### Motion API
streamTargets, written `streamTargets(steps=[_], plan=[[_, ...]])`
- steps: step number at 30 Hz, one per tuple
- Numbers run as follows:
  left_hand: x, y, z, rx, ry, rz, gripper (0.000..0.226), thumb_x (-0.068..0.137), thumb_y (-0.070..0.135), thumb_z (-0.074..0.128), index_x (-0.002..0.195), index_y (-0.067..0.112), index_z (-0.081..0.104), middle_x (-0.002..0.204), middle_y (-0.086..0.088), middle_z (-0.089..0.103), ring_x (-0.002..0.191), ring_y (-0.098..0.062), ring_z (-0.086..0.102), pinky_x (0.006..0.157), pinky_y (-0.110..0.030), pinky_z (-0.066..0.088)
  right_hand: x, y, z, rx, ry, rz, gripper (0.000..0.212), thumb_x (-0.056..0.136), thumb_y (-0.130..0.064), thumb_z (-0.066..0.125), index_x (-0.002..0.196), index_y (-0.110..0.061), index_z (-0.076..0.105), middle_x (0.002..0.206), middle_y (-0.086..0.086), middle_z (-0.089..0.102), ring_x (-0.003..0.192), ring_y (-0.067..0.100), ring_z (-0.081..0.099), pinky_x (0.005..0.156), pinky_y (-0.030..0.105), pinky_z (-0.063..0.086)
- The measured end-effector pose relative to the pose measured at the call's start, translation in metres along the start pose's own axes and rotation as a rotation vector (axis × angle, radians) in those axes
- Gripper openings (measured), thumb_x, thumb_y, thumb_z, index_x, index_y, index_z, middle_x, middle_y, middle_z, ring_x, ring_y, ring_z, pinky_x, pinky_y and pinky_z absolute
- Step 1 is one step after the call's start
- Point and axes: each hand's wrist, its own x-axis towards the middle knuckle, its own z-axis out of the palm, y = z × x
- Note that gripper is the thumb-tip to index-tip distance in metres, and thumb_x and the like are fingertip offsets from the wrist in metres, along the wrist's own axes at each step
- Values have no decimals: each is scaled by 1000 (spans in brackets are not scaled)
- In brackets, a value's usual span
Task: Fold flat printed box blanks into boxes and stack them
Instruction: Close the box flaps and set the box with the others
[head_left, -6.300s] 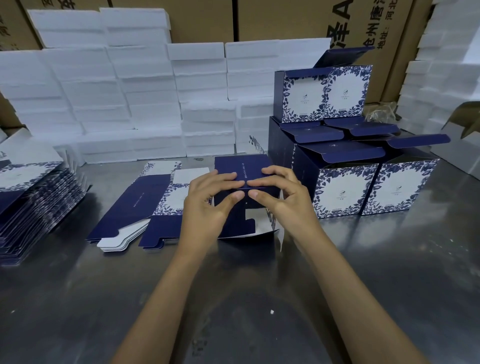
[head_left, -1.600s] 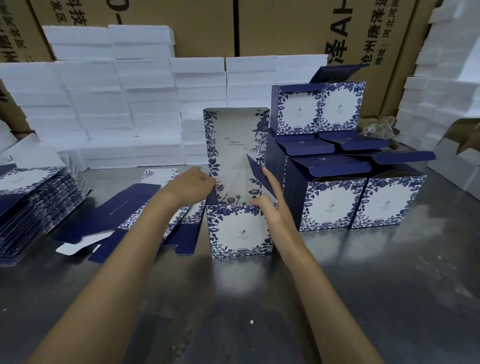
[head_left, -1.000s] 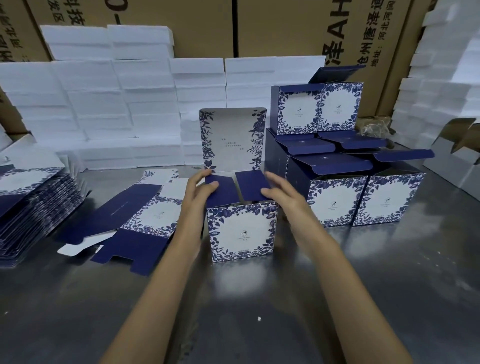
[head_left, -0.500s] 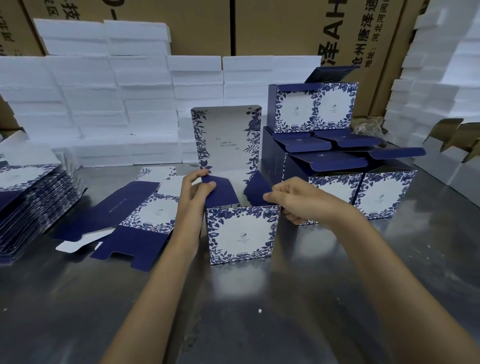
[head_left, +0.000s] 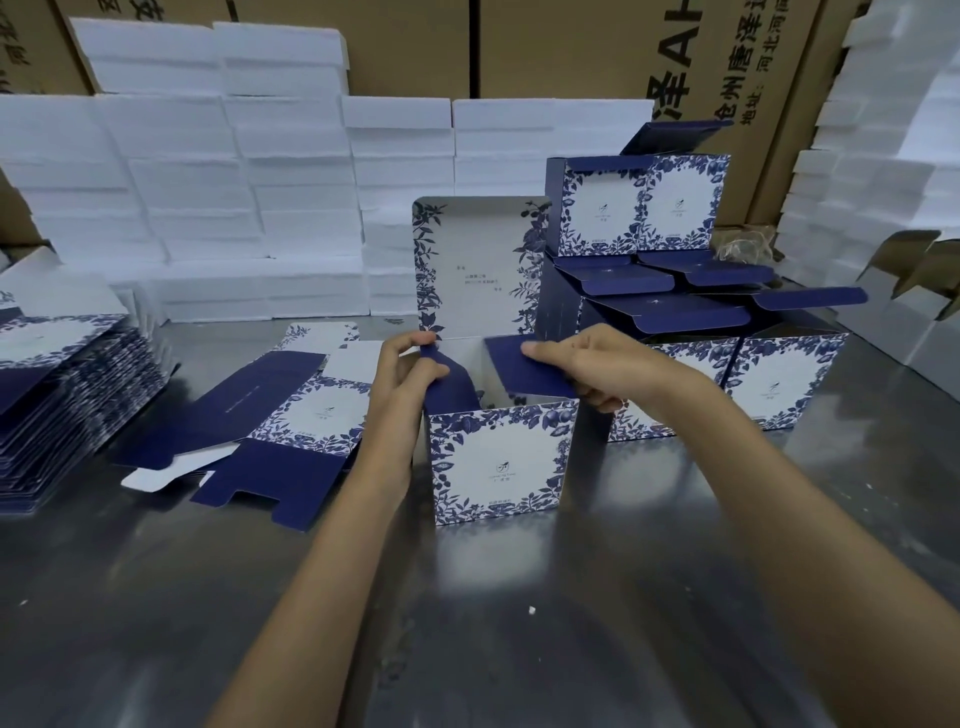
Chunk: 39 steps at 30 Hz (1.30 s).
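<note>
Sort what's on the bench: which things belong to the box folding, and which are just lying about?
In the job:
- box being folded, both hands on its side flaps
- loose flat blanks
- pile of blanks
- finished boxes

Lying about:
- white foam slabs
- brown cartons

Bare steel table (head_left: 519, 623) lies open up front, flat blanks (head_left: 291, 415) crowd left, finished boxes (head_left: 727, 364) wall off the right, foam stacks (head_left: 234, 208) behind.

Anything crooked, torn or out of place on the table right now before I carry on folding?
Nothing looks damaged. The box being folded stands square on the metal table, lid up, the left hand and right hand each pinching a side flap. Only a small white scrap lies loose in front.
</note>
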Motion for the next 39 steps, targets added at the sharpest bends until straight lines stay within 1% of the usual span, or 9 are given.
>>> streamTargets(steps=[11,13,16,21,23,28,32,36,39], plan=[[0,0,0,-65,16,97,44,86,9,68,122,34,61,127,3,64,120,-20,62,100,-41,52,7,4,8,118,244,-66,31,97,-32,65,72,-17,55,55,-5,54,49,10,51,43,20,42],[1,0,-1,-58,12,93,50,85,14,69,126,42,61,131,6,61,126,-16,58,105,-41,49,6,5,11,231,308,-129,9,98,-20,61,95,-27,65,80,-14,68,76,3,63,62,20,52],[1,1,1,7,71,92,35,83,30,67,115,43,69,127,11,65,125,-11,59,111,-44,44,4,3,14,402,266,-146,34,99,-8,50,110,-37,66,119,-12,68,117,9,60,87,28,51],[1,5,-1,-33,119,-2,33,82,48,65,103,25,75,114,1,73,113,-22,67,111,-54,41,-13,3,15,473,265,-13,41,61,-51,68,92,-26,81,126,0,68,119,21,62,106,41,47],[-2,5,-1,38,124,39,26,83,41,67,103,26,74,113,1,73,109,-20,67,108,-52,44,-13,11,19,380,257,-67,17,79,-38,72,90,-28,79,117,-7,71,117,16,61,109,39,42],[0,19,-3,225,85,28,21,93,17,57,101,31,70,88,16,72,81,-3,65,78,-30,49,-1,11,24,403,218,-153,30,94,-2,55,100,-28,67,119,-2,72,99,8,62,90,22,42],[23,49,22,560,19,-67,32,93,11,42,100,25,70,93,13,64,82,-6,55,69,-25,41,16,-16,27,234,262,-69,23,91,-8,53,102,-22,68,93,0,64,78,11,54,72,24,42],[34,54,45,794,-34,-110,22,93,14,44,79,7,59,78,-5,51,69,-20,43,60,-29,32,26,-30,37,75,237,-55,26,92,-18,55,66,-20,51,63,-4,47,63,14,41,57,26,31],[34,48,43,830,-54,-86,19,95,18,48,77,15,54,76,-7,50,68,-20,42,62,-29,32,28,-27,38,35,190,-69,23,97,-26,57,76,-18,55,72,-3,54,65,12,47,57,25,36]])
